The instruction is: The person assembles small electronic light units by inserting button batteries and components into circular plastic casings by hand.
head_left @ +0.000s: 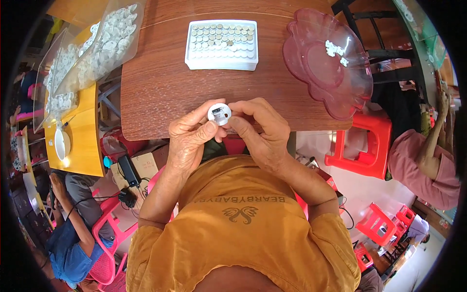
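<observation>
A small round white part point(219, 114) with a dark metal insert in its middle is pinched between both hands just over the near edge of the brown wooden table point(160, 82). The left hand point(190, 138) is closed on its lower left side with thumb and forefinger, while the right hand point(258, 129) is curled over its right edge, fingertips pressed to the rim. Beyond the part, a white tray point(221, 44) of small round metal discs is seen, most of its rows filled, so plenty of stock appears to be left. To the right of the tray, a pink scalloped plastic dish point(326, 61) is set with only a few white pieces in it, which suggests that little has been finished. To the left of the tray, clear bags of white parts point(104, 41) are piled, partly on a yellow table point(80, 136). Red plastic stools point(365, 146) and other seated people are scattered around the room.
</observation>
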Motion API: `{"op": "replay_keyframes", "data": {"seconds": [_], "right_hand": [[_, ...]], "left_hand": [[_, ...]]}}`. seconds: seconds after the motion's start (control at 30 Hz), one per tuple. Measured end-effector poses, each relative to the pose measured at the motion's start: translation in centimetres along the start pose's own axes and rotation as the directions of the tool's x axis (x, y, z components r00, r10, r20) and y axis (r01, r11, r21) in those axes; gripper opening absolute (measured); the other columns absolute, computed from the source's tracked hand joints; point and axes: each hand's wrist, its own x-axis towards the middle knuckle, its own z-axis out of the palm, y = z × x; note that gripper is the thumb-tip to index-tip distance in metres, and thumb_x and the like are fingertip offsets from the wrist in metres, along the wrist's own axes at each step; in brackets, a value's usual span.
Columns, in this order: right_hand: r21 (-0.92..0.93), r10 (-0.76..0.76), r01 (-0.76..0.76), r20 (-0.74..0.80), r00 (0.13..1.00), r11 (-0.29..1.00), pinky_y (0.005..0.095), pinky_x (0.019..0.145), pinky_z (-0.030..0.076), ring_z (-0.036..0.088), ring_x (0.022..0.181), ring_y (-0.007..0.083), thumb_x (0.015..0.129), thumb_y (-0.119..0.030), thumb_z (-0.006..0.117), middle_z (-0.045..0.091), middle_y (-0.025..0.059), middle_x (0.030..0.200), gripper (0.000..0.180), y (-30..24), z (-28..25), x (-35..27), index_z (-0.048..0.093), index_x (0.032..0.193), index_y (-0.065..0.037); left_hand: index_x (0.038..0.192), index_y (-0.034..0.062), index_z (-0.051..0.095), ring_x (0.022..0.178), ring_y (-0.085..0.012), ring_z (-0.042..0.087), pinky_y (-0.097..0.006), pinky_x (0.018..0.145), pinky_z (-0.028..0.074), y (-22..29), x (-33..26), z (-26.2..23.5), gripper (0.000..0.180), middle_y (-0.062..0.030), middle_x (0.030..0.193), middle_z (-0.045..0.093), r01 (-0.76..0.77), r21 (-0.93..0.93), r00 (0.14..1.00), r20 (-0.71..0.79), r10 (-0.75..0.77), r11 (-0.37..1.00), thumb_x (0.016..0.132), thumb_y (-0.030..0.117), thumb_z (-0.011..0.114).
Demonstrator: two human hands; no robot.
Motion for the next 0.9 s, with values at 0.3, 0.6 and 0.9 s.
{"op": "replay_keyframes", "data": {"seconds": [0.3,0.6,0.9], "right_hand": [[0.045,0.272,-0.281,0.137,0.952,0.959,0.0259,0.057,0.043,0.055,0.065,0.0118,0.077,-0.001,0.064,0.057,0.0059,0.074,0.009,-0.6,-1.4,1.2,0.063,0.085,-0.001],[-0.106,0.131,-0.113,0.182,0.974,0.988,0.024,0.059,0.043,0.056,0.069,0.0117,0.077,-0.001,0.064,0.058,0.0042,0.078,0.011,-1.8,-2.3,1.9,0.066,0.088,-0.003],[-0.115,-0.218,0.236,0.15,0.964,0.965,0.0288,0.062,0.047,0.06,0.072,0.0175,0.078,0.0,0.061,0.06,0.0065,0.076,0.013,-9.3,-13.9,-3.4,0.066,0.089,-0.005]], "left_hand": [[0.123,-0.0066,0.049,0.064,-0.0181,0.062,-0.025,0.053,0.048,0.2,0.1,0.2,0.045,-0.0198,0.085,0.065,0.213,-0.219,0.976,0.09,-0.198,0.952,0.092,0.026,0.054],[0.122,-0.0022,0.05,0.058,-0.0176,0.06,-0.027,0.048,0.045,-0.1,0.2,-0.1,0.042,-0.0196,0.083,0.065,0.353,-0.333,0.935,0.09,-0.344,0.874,0.094,0.03,0.049],[0.119,0.0048,0.051,0.066,-0.0168,0.061,-0.028,0.053,0.046,-1.0,0.4,-0.7,0.034,-0.0236,0.095,0.064,0.284,-0.457,0.956,0.07,-0.284,0.843,0.094,0.027,0.051]]}}
